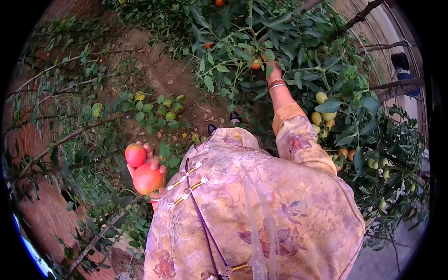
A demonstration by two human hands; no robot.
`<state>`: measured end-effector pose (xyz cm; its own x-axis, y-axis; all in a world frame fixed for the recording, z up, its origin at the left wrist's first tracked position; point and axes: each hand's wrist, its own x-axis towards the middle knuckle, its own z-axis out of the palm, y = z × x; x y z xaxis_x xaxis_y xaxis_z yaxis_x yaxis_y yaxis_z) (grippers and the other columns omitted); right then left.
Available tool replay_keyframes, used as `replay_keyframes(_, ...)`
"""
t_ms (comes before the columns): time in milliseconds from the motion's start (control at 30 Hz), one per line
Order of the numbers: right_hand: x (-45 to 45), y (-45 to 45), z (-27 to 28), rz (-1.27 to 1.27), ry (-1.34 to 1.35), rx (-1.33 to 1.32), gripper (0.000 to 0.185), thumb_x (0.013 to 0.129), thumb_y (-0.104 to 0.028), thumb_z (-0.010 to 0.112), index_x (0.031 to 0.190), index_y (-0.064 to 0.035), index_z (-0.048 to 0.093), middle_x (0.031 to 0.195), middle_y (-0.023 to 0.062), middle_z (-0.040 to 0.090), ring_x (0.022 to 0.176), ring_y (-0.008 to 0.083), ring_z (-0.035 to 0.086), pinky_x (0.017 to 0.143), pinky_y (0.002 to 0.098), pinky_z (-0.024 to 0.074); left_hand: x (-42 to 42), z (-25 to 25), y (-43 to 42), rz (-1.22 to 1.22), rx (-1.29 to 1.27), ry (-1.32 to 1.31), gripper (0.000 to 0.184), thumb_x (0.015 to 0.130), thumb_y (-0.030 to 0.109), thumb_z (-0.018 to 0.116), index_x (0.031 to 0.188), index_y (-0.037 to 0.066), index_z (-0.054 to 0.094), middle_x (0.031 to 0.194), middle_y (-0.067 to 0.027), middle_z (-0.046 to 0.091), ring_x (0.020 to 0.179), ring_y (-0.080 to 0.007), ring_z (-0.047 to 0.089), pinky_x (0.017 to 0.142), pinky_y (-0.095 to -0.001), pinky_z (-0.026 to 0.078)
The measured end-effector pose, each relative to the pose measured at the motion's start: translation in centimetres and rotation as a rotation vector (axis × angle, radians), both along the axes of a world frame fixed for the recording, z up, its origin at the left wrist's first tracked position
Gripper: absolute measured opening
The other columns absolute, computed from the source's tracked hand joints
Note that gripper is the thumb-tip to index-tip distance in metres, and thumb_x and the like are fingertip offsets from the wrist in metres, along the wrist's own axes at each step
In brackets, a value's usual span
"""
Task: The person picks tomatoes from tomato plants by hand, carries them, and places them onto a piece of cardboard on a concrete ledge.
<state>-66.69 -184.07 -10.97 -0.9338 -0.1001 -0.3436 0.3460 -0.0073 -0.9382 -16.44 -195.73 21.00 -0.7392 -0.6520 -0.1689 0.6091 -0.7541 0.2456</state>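
Observation:
Two red tomatoes rest in my left hand (156, 164), a smaller one (135, 155) above a larger one (148, 179), with my fingers curled round their right side. My right hand (274, 71) reaches into the leafy tomato plant (219, 65) at the top centre. Just left of its fingers hangs an orange-red tomato (255, 64). Leaves cover part of the fingers, so whether they touch that tomato cannot be made out. A bracelet circles my right wrist.
Pale green and yellowish tomatoes (328, 115) hang in clusters at the right. Another red tomato (208, 45) shows among the upper leaves. Bare branches (70, 135) cross the left side over brick paving. Brown soil (163, 70) lies between the plants, near my dark shoes.

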Motion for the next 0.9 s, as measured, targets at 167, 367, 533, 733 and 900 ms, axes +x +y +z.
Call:
replay_keyframes(167, 0.2, -0.3, 0.7, -0.196, -0.16, 0.042, 0.037, 0.085, -0.029, 0.069, 0.113, -0.005, 0.064, 0.109, 0.0067, 0.065, 0.091, 0.0211, 0.06, 0.08, 0.0334, 0.0462, 0.2, -0.4, -0.3, 0.014, -0.017, 0.048, 0.065, 0.097, 0.046, 0.047, 0.149, 0.013, 0.025, 0.142, -0.013, 0.041, 0.087, -0.0307, 0.057, 0.073, -0.0525, 0.052)
replay_keyframes(367, 3.1, 1.2, 3.4, -0.216, -0.218, 0.039, 0.025, 0.084, -0.021, 0.071, 0.106, -0.0084, 0.067, 0.1, 0.0025, 0.066, 0.083, 0.0178, 0.059, 0.072, 0.0364, 0.047, -0.1, 0.0, 0.1, 0.076, -0.004, 0.033, 0.062, 0.099, 0.05, 0.04, 0.146, 0.01, 0.032, 0.14, -0.0141, 0.045, 0.088, -0.0307, 0.057, 0.072, -0.0509, 0.054)
replay_keyframes(533, 4.4, 3.9, 3.3, 0.088, -0.122, 0.15, 0.03, 0.086, -0.033, 0.07, 0.107, -0.0168, 0.057, 0.104, -0.0012, 0.064, 0.088, 0.0125, 0.061, 0.073, 0.0351, 0.0482, -0.5, -0.2, -0.1, 0.139, 0.037, 0.043, 0.061, 0.099, 0.05, 0.039, 0.146, 0.011, 0.033, 0.139, -0.0139, 0.048, 0.088, -0.0301, 0.058, 0.072, -0.0502, 0.054)
replay_keyframes(733, 7.3, 4.0, 7.4, 0.036, -0.152, 0.172, 0.024, 0.091, -0.036, 0.063, 0.102, -0.0158, 0.056, 0.095, -0.0032, 0.061, 0.081, 0.0104, 0.057, 0.071, 0.0296, 0.0469, -0.6, -0.4, -1.0, 0.141, 0.041, 0.047, 0.062, 0.098, 0.051, 0.04, 0.147, 0.013, 0.034, 0.139, -0.012, 0.05, 0.092, -0.0303, 0.057, 0.073, -0.0513, 0.054)
replay_keyframes(900, 12.9, 5.7, 11.9, 0.314, -0.372, 0.072, 0.036, 0.093, -0.038, 0.059, 0.115, -0.0109, 0.055, 0.102, 0.0045, 0.06, 0.083, 0.0168, 0.059, 0.069, 0.032, 0.0529, -0.1, -0.6, -1.8, 0.136, 0.098, 0.075, 0.062, 0.097, 0.053, 0.042, 0.143, 0.012, 0.039, 0.133, -0.0128, 0.054, 0.095, -0.0312, 0.057, 0.074, -0.0521, 0.055)
